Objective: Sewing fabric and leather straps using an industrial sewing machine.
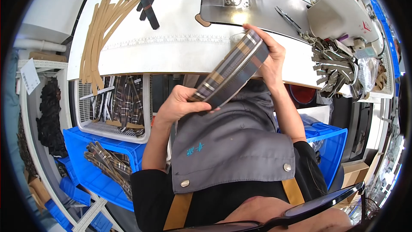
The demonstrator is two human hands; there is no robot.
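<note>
Both hands hold a plaid fabric piece with a zipper (234, 64), brown, black and cream, tilted with its upper right end farther from me. Its metal zipper runs lengthwise and looks closed. My left hand (180, 103) grips the near lower end, thumb lying on top. Around the far end, my right hand (271, 53) is closed, with its inner fingers partly hidden behind the fabric. The piece is in front of the white table's (171, 60) near edge, over my grey apron (231, 146). Beyond it stands a sewing machine (343, 0) with a metal bed (270, 10).
Tan strips (96, 38) and dark strips (148, 10) lie on the table's left. Tweezers (287, 19) rest by the machine, near a heap of grey strips (332, 68). Below are a white basket (148, 107) of plaid strips and blue bins (73, 150) either side.
</note>
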